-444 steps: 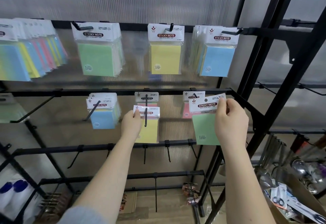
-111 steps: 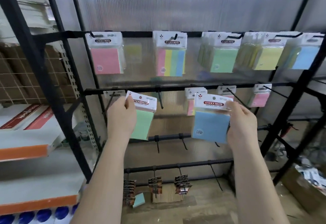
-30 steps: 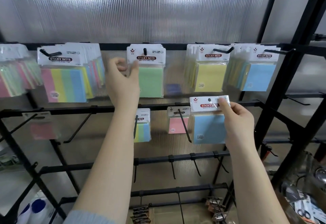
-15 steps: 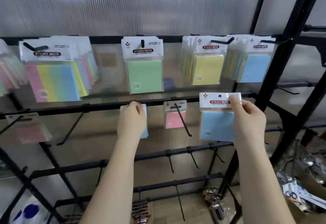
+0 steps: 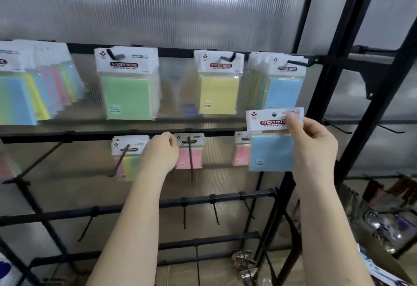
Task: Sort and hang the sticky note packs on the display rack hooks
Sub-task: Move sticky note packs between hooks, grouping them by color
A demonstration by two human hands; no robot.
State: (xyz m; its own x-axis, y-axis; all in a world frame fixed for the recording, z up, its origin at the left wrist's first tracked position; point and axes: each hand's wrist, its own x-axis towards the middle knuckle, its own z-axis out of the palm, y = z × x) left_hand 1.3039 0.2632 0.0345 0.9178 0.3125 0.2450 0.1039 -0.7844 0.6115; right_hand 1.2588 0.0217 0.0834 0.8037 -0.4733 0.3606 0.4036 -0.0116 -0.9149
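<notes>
Right hand pinches blue pack header, below blue stack.

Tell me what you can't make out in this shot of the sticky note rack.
- Head view: whether the left hand holds anything; its curled fingers hide it.
- Small print on the blue sticky note pack; too small, partly covered by the right hand.
- Multicolour packs at far left; cut off by the frame edge and blurred.
- Metal items at lower right; blurred.

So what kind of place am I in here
Probably a shop or stockroom: black display rack with hooks, rows of packaged sticky note packs sorted by colour, and packaged utensils at lower right.
</notes>
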